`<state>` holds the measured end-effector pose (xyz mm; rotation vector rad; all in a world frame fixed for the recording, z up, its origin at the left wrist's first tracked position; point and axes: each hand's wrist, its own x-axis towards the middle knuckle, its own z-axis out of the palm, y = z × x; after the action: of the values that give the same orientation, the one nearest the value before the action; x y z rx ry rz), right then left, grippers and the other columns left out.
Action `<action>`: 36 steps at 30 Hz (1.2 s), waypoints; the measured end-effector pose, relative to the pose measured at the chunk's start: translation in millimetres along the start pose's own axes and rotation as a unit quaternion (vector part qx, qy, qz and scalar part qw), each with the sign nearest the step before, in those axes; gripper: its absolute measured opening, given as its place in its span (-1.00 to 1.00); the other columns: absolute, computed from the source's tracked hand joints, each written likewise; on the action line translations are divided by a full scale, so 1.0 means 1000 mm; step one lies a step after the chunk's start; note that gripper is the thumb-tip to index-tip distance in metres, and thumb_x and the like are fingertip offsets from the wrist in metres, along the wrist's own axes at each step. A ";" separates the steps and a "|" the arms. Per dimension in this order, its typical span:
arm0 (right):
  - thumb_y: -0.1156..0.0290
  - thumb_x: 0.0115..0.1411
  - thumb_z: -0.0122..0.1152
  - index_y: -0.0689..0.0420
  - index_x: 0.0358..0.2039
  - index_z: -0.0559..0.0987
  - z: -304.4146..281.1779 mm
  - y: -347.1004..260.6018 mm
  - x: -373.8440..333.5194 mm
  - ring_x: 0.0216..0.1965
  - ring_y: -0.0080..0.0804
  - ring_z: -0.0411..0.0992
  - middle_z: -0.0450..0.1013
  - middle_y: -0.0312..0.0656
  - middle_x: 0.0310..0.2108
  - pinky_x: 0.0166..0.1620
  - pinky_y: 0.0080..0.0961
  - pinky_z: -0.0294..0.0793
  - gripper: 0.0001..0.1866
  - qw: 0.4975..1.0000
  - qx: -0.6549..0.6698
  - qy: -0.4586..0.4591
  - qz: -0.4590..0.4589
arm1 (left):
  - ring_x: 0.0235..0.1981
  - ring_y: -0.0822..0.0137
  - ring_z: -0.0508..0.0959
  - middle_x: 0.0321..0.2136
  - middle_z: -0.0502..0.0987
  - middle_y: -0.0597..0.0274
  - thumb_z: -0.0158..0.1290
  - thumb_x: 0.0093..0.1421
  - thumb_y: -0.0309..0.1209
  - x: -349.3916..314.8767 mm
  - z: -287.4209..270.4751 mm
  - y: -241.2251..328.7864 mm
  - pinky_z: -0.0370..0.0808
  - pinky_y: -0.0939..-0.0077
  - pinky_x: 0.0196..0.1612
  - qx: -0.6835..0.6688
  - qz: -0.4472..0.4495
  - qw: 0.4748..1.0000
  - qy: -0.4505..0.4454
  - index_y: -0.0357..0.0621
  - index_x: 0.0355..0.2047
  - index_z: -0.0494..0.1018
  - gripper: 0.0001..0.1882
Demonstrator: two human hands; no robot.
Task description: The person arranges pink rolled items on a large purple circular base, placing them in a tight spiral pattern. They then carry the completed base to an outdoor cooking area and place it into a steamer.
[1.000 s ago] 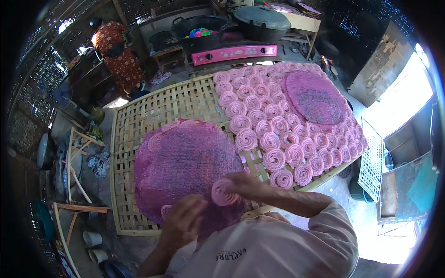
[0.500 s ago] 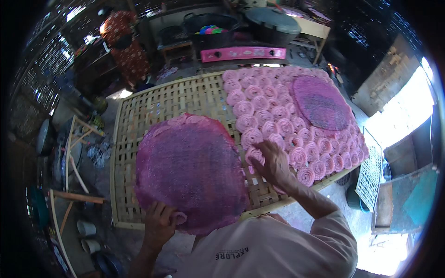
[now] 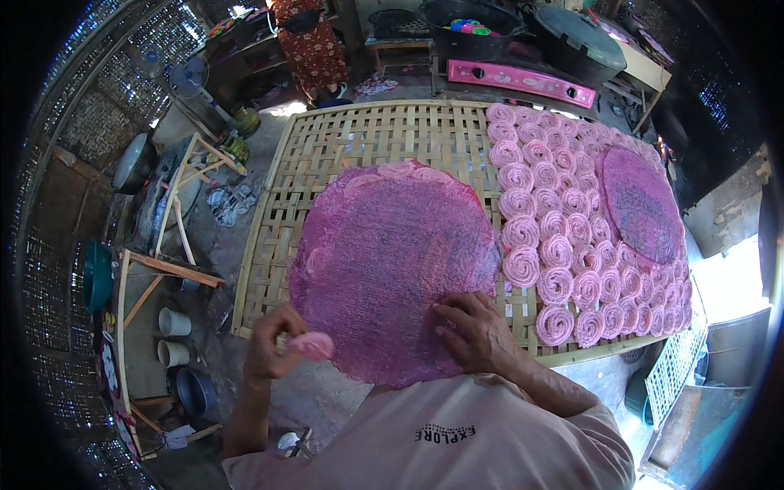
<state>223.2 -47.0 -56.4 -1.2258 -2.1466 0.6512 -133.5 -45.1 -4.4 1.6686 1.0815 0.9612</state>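
Over the lower left edge of a round purple mesh mat [image 3: 392, 269], my left hand [image 3: 276, 339] pinches a pink noodle rosette [image 3: 314, 346]. The rosette is a flat, coiled swirl that reaches past my fingertips. My right hand [image 3: 475, 331] lies on the mat's lower right part, fingers stretched and slightly apart, with nothing seen in them. A few more pink swirls [image 3: 396, 170] stick to the mat's far rim and left side. To the right, rows of pink rosettes [image 3: 555, 286] cover one half of a woven bamboo rack [image 3: 273, 212].
A smaller purple mat [image 3: 643, 204] rests on the rosettes at the right. Beyond the rack are a pink stove panel [image 3: 523, 84], a large dark basin [image 3: 465, 45] and a lidded pot [image 3: 581, 39]. Another person [image 3: 309, 49] stands far left. A wooden frame [image 3: 167, 269] stands at left.
My right hand has gone from the rosettes on the rack to the purple mat. My left hand has lifted a rosette off to the mat's side. The whole view has shifted.
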 end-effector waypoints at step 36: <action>0.17 0.16 0.23 0.22 -0.26 0.53 -0.062 0.076 0.052 -0.26 -0.24 0.52 0.52 -0.09 -0.33 -0.19 -0.25 0.50 -0.66 0.938 0.154 0.194 0.244 | 0.06 0.10 0.46 -0.02 0.49 0.03 0.18 -0.07 -0.53 0.027 0.152 0.053 0.36 0.27 0.13 0.063 0.032 0.994 0.081 -0.25 -0.13 0.50 -0.58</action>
<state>290.1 41.3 -49.4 -1.5654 -1.3632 0.8306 27.6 -71.3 5.0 1.7608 1.2249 1.1042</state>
